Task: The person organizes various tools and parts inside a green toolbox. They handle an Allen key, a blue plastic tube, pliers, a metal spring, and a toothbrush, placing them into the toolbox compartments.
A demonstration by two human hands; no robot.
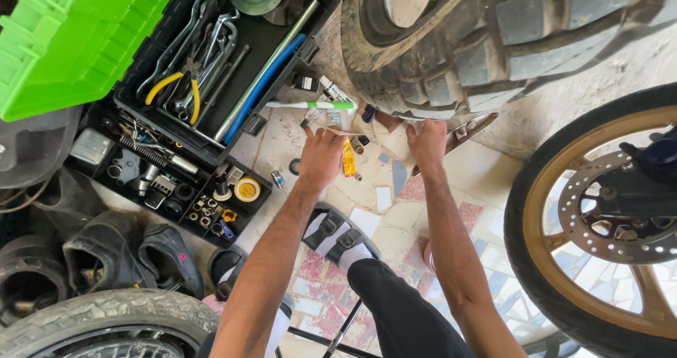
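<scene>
A big knobby black tyre (493, 41) lies at the top of the view. My right hand (427, 144) is at its lower edge, with the fingers curled against the rubber beside a shiny metal strip (471, 128) that sticks out from under the tyre. My left hand (321, 157) is just left of it, over the tiled floor, and pinches a thin brown stick (347, 132) that points toward the tyre. A green and white pen-like tube (310, 105) and a small yellow tube (348, 159) lie close to that hand.
An open black toolbox tray (282, 5) with yellow-handled pliers (173, 90) and spanners sits at upper left, under its green lid (70, 34). A parts tray (169, 182) sits below it. A gold-rimmed wheel (599, 217) stands at right, another tyre (106, 323) at bottom left. My sandalled foot (338, 237) rests between my arms.
</scene>
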